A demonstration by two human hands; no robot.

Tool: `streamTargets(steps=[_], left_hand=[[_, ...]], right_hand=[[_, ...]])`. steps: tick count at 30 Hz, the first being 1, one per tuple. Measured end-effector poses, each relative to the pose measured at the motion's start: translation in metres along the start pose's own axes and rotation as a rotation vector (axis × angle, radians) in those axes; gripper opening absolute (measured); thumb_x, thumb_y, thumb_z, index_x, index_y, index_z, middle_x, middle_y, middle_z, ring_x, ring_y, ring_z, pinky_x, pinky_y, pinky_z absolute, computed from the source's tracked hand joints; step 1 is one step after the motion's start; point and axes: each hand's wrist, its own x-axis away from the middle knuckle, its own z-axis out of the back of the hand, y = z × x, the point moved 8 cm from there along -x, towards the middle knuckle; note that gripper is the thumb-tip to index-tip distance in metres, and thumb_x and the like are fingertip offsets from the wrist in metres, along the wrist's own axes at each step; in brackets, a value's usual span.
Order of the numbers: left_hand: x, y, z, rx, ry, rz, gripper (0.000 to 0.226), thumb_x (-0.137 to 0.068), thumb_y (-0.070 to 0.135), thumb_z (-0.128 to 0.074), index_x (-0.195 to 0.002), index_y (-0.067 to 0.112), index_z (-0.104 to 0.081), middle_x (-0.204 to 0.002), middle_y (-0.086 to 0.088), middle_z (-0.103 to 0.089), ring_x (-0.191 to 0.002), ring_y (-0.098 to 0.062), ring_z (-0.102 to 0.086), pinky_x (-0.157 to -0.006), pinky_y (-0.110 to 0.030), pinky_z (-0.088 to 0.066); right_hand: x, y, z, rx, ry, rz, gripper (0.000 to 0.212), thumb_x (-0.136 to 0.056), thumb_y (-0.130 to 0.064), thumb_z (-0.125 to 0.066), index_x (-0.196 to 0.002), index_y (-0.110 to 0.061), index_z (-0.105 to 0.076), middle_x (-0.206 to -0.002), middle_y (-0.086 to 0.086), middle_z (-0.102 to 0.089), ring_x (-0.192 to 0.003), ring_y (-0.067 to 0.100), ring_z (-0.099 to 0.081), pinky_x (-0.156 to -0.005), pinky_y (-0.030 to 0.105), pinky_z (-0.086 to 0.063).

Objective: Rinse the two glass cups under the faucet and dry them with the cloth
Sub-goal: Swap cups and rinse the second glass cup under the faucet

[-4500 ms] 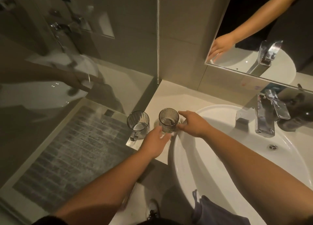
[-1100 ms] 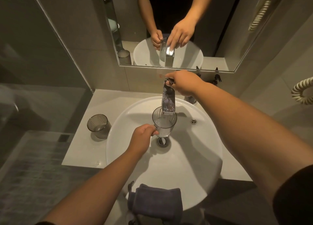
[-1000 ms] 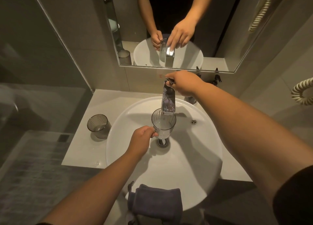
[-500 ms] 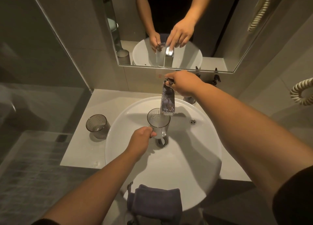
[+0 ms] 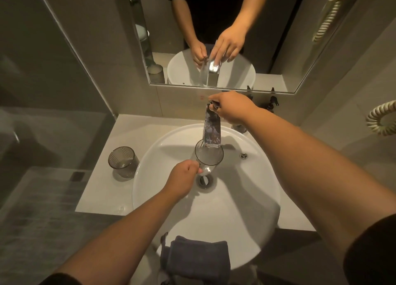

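A wide rectangular wall mirror (image 5: 214, 16) fills the top of my view, reflecting my arms and the basin. Below it sits the round white ceramic sink (image 5: 235, 209), set on a pale stone counter (image 5: 96, 199). Draped over the sink's near rim is the folded grey-blue cloth (image 5: 199, 257). My right hand (image 5: 233, 108) reaches to the back of the sink, its fingers curled down around the lever on top of the flat chrome faucet (image 5: 212, 132); from this angle I cannot tell how tightly they press. My left hand (image 5: 182, 177) is closed into a fist on the handle of the clear smoky glass cup with a handle (image 5: 209, 156), holding it upright with its rim just under the faucet's spout, above the round metal drain (image 5: 206, 180). The cup holds water. The second cup, a ribbed grey glass tumbler (image 5: 123, 160), stands upright on the counter just left of the sink's rim, well apart from both hands.
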Motion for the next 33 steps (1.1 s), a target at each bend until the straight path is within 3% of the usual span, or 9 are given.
streamTargets(steps=[6,9,13,17,22,24,27,30,33], left_hand=[[0.007,0.02,0.004,-0.465,0.007,-0.22,0.036,-0.099,0.02,-0.047,-0.07,0.0,-0.056,-0.069,-0.016,-0.061,-0.068,-0.03,-0.053,-0.062,-0.041,-0.039],[0.011,0.03,0.006,-0.627,0.018,-0.331,0.04,-0.099,0.018,-0.047,-0.061,0.006,-0.045,-0.062,-0.013,-0.051,-0.064,-0.026,-0.043,-0.057,-0.039,-0.03],[0.016,0.033,0.005,-0.908,-0.015,-0.453,0.034,-0.1,0.024,-0.047,-0.071,0.01,-0.058,-0.074,-0.009,-0.06,-0.079,-0.026,-0.049,-0.067,-0.038,-0.038],[0.028,0.043,0.001,-1.264,-0.061,-0.648,0.022,-0.067,0.01,-0.082,-0.056,0.013,-0.063,-0.056,-0.005,-0.061,-0.059,-0.026,-0.057,-0.055,-0.03,-0.047],[0.033,0.047,-0.003,-1.498,-0.012,-0.794,0.026,-0.048,0.002,-0.083,-0.053,0.015,-0.06,-0.052,-0.002,-0.055,-0.053,-0.022,-0.054,-0.055,-0.027,-0.046],[0.034,0.045,-0.005,-1.529,-0.019,-0.809,0.027,-0.047,0.002,-0.083,-0.053,0.016,-0.06,-0.052,-0.001,-0.055,-0.054,-0.021,-0.054,-0.056,-0.027,-0.045],[0.033,0.042,-0.009,-1.521,-0.061,-0.791,0.025,-0.051,0.007,-0.086,-0.055,0.017,-0.063,-0.054,0.001,-0.056,-0.057,-0.019,-0.055,-0.055,-0.027,-0.046],[0.025,0.045,-0.001,-1.375,-0.035,-0.636,0.02,-0.072,0.016,-0.077,-0.059,0.015,-0.062,-0.061,-0.003,-0.06,-0.064,-0.023,-0.056,-0.057,-0.03,-0.041],[0.005,0.015,0.03,-0.476,0.002,-0.049,0.031,-0.097,0.02,-0.048,-0.067,0.012,-0.056,-0.07,-0.007,-0.061,-0.069,-0.025,-0.053,-0.063,-0.033,-0.037]], right_hand=[[0.0,0.001,0.0,-0.009,-0.003,-0.017,0.023,-0.097,-0.021,-0.047,-0.075,-0.017,-0.046,-0.07,-0.002,-0.051,-0.067,0.02,-0.044,-0.059,0.036,-0.037],[0.0,0.001,-0.001,-0.007,0.003,-0.019,0.019,-0.097,-0.021,-0.048,-0.08,-0.014,-0.051,-0.071,-0.002,-0.052,-0.068,0.019,-0.045,-0.058,0.035,-0.036],[-0.001,0.001,-0.001,0.003,0.004,-0.016,0.018,-0.098,-0.022,-0.048,-0.083,-0.014,-0.054,-0.076,0.0,-0.056,-0.07,0.02,-0.048,-0.059,0.035,-0.039],[-0.001,0.003,-0.001,-0.001,0.008,-0.017,0.023,-0.098,-0.021,-0.047,-0.075,-0.016,-0.047,-0.069,-0.006,-0.048,-0.063,0.015,-0.041,-0.055,0.033,-0.033],[0.0,0.002,0.0,-0.003,0.009,-0.026,0.035,-0.097,-0.021,-0.047,-0.064,-0.026,-0.037,-0.066,-0.006,-0.045,-0.062,0.017,-0.04,-0.055,0.034,-0.033],[0.001,0.0,0.0,0.007,0.003,-0.028,0.026,-0.097,-0.021,-0.047,-0.072,-0.022,-0.048,-0.071,-0.001,-0.053,-0.069,0.022,-0.048,-0.059,0.037,-0.041],[0.002,-0.001,0.001,0.013,0.002,-0.031,0.016,-0.097,-0.022,-0.047,-0.094,-0.014,-0.06,-0.086,0.005,-0.063,-0.08,0.026,-0.055,-0.07,0.043,-0.05],[0.002,-0.001,0.001,0.009,0.006,-0.024,0.016,-0.096,-0.022,-0.047,-0.088,-0.013,-0.057,-0.082,0.004,-0.06,-0.077,0.026,-0.053,-0.066,0.04,-0.047],[0.002,0.0,0.002,0.016,0.014,-0.022,0.02,-0.097,-0.022,-0.046,-0.08,-0.012,-0.051,-0.074,0.003,-0.055,-0.071,0.025,-0.049,-0.059,0.038,-0.041]])
